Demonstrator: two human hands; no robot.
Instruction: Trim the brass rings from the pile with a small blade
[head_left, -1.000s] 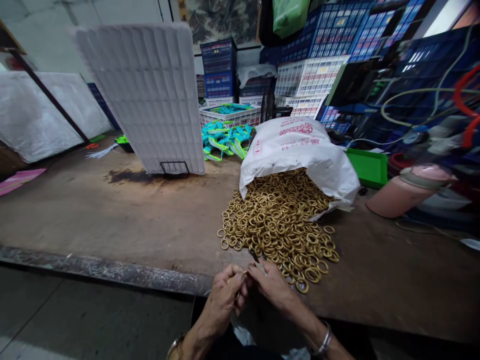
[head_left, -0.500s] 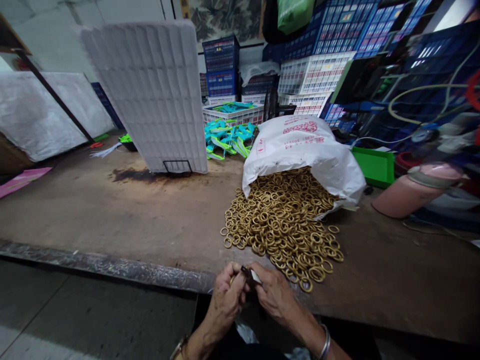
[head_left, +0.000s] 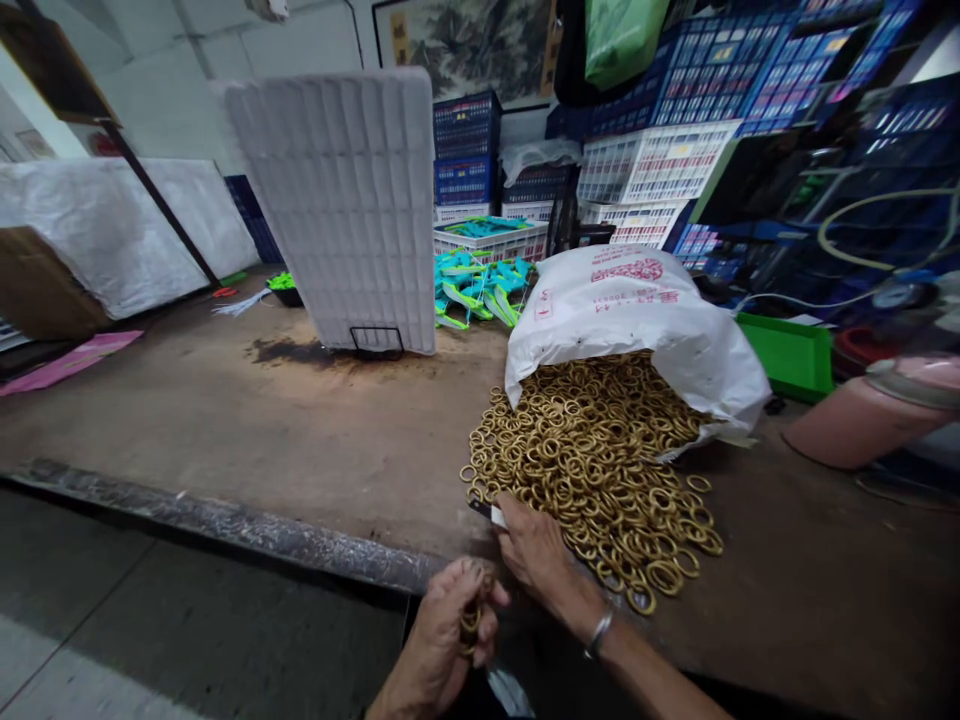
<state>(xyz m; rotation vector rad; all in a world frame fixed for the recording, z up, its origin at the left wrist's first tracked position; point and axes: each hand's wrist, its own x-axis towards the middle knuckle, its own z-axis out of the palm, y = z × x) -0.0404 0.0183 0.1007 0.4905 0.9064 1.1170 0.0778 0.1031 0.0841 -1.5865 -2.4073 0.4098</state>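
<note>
My left hand [head_left: 437, 635] is closed around several brass-coloured rings [head_left: 470, 624] just off the table's front edge. Part of these rings is hidden by the fingers. At the near left side of the pile of rings [head_left: 592, 470], my right hand [head_left: 541, 556] grips a small knife-like tool [head_left: 480, 508] with a dark flat tip and a white part. That tip points left, low over the tabletop, close to the outermost rings. The pile spills from the mouth of a white woven sack [head_left: 592, 295] with red print.
A tall pale ribbed panel [head_left: 337, 210] stands in a wire holder on the brown table [head_left: 225, 430]. Turquoise and lime pieces [head_left: 480, 285] lie behind it. Stacked crates [head_left: 637, 165], a green tray [head_left: 787, 350] and a pink cylinder [head_left: 862, 415] are at the back and right.
My hands have moved apart. The right one went forward to the ring pile with the tool, while the left stays low with rings in it. The view has shifted slightly left.
</note>
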